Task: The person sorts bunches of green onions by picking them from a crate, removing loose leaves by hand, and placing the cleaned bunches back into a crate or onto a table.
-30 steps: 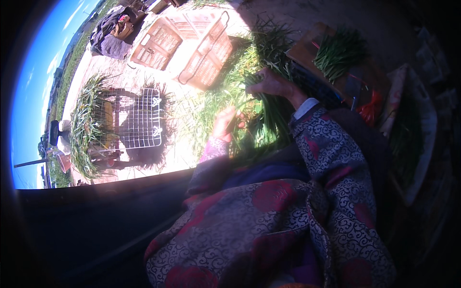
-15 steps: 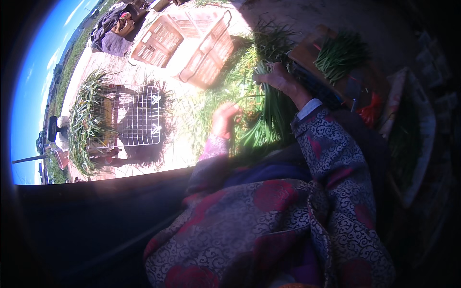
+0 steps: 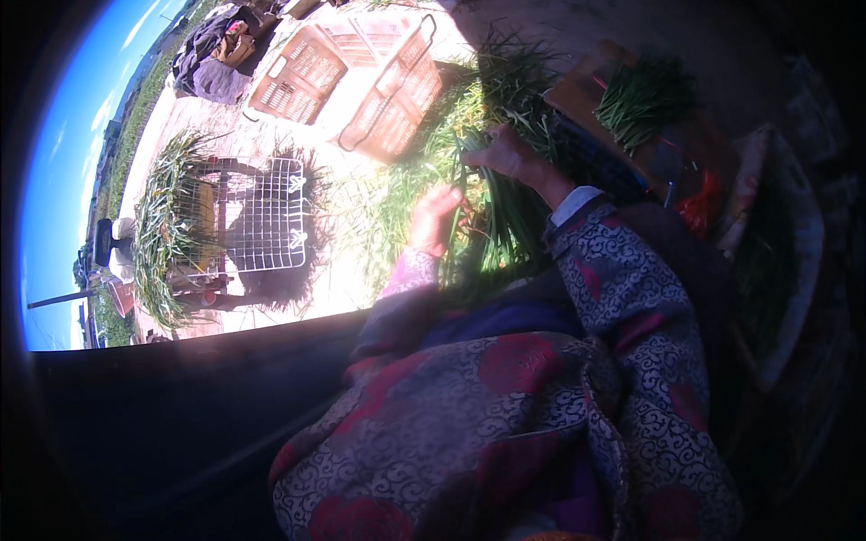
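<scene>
My right hand (image 3: 511,155) is closed round the upper part of a bunch of chives (image 3: 507,221), whose long green leaves hang toward my lap. At the bunch's left edge, my left hand (image 3: 435,219) is closed, its fingers curled in against the leaves. Glare and blur hide what its fingertips pinch. Loose green leaves (image 3: 460,113) lie heaped on the ground beyond both hands.
A tied-looking bundle of chives (image 3: 645,101) rests on a brown board (image 3: 577,95) at right, with red plastic (image 3: 699,206) nearby. Farther right is a pale crate (image 3: 798,216) holding greens. Plastic crates (image 3: 392,104) and a white wire rack (image 3: 271,216) draped with leaves stand left.
My left hand has shifted slightly right and up, closer to the bunch. My right hand has moved a little left and down, still gripping the chives.
</scene>
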Demonstrator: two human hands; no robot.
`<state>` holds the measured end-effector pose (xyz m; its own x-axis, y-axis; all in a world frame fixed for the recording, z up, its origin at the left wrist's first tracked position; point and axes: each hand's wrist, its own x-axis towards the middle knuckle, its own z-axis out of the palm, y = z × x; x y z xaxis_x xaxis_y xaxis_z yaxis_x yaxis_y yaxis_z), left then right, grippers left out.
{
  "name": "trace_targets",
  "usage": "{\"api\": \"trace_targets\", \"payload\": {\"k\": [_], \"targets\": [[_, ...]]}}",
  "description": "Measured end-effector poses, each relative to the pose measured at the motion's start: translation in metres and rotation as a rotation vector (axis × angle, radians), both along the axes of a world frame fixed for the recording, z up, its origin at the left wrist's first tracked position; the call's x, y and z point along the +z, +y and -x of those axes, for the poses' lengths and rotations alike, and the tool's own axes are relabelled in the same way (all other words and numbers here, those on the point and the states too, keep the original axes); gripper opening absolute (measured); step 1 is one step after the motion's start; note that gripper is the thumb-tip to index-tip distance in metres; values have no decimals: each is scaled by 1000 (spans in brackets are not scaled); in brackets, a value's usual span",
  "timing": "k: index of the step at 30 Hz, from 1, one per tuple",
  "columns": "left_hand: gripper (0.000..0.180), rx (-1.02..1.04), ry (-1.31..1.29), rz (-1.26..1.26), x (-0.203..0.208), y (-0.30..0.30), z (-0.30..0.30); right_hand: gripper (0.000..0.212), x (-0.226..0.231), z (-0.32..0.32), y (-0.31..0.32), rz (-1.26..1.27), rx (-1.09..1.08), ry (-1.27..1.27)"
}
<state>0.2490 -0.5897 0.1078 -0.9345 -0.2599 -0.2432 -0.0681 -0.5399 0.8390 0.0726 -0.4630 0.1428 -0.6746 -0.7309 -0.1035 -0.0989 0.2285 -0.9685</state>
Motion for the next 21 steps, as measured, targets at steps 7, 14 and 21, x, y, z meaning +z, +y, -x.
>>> {"api": "trace_targets", "payload": {"k": [7,14,21], "targets": [[8,-72,73,67,5,11,3,50,7,7,17,66,42,6],[13,-78,-95,250,-28,-15,2,39,52,54,65,418,319,777],[37,-453,-546,1491,-70,-91,-29,31,96,40,42,-16,106,311]]}}
